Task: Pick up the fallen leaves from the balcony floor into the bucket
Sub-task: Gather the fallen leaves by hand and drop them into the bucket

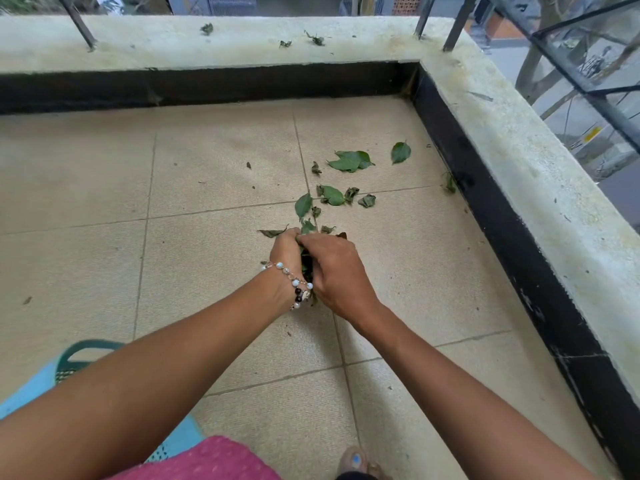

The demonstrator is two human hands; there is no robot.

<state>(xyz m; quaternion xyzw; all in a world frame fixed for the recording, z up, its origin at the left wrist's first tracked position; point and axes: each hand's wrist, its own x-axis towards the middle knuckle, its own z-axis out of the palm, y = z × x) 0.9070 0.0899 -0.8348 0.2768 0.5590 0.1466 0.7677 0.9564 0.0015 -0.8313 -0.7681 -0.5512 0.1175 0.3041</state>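
We press our left hand and right hand together low over the tiled balcony floor, both grips curled round a bunch of leaves held between the palms. A beaded bracelet sits on our left wrist. More loose leaves lie scattered on the floor just beyond our hands, toward the corner of the concrete ledge. The teal bucket stands at our lower left, partly hidden behind our left arm.
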